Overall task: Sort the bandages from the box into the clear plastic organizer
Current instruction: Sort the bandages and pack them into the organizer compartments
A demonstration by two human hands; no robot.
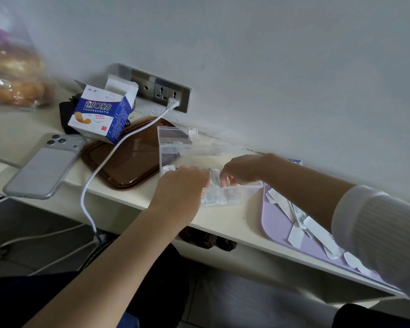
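Light, limp, slippery bandages (214, 179) are pinched over the organizer (234, 192) by the right hand (240, 170), best taken edgewise; the left hand (181, 185) grip cannot be told.

Blue-and-white cardboard bandage box (100, 114) with orange plaster print. Glossy brown plastic tray (128, 162); flat lilac tray (277, 223) under white paper-wrapped bandages (317, 235). White ribbed sleeve (374, 228), silver-grey phone (45, 166).

Head view, tilted (close), overlooking shelf (137, 204).
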